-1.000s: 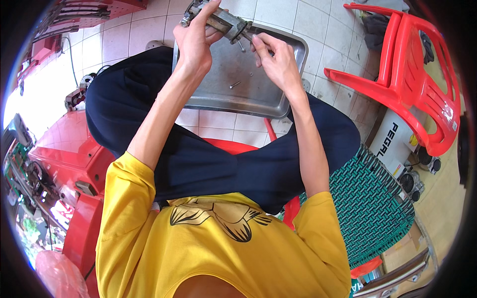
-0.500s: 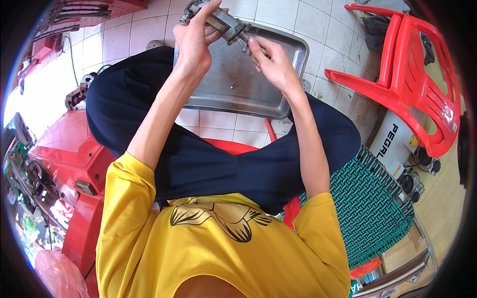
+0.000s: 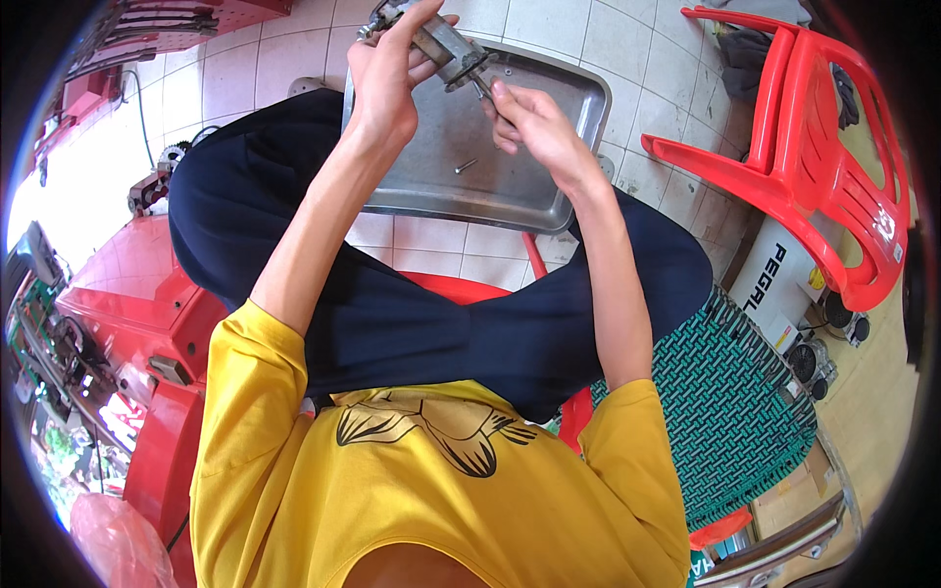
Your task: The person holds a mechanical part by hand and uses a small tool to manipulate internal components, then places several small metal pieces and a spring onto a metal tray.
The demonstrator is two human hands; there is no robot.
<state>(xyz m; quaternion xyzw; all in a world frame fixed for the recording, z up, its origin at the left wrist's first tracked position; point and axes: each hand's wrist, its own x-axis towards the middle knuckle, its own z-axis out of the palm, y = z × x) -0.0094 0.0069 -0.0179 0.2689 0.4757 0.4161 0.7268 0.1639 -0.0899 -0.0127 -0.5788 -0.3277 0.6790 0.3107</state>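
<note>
A greasy metal assembly, cylindrical with a dark flange, is held tilted in my left hand, whose fingers and thumb wrap round it at the top of the view. My right hand pinches a slim metal rod at the assembly's flanged lower end; the fingers partly hide it, so I cannot tell its full shape. Beneath both hands lies a steel tray, with a loose bolt lying in it.
I sit cross-legged, tray before me on the white tiled floor. A red plastic chair is at right, above a white cylinder and a green woven seat. Red metal housings and machine parts crowd the left.
My right hand has moved slightly downward at the flanged end, its fingers curled a little differently. The assembly in my left hand has dipped very slightly. The tray stays put.
</note>
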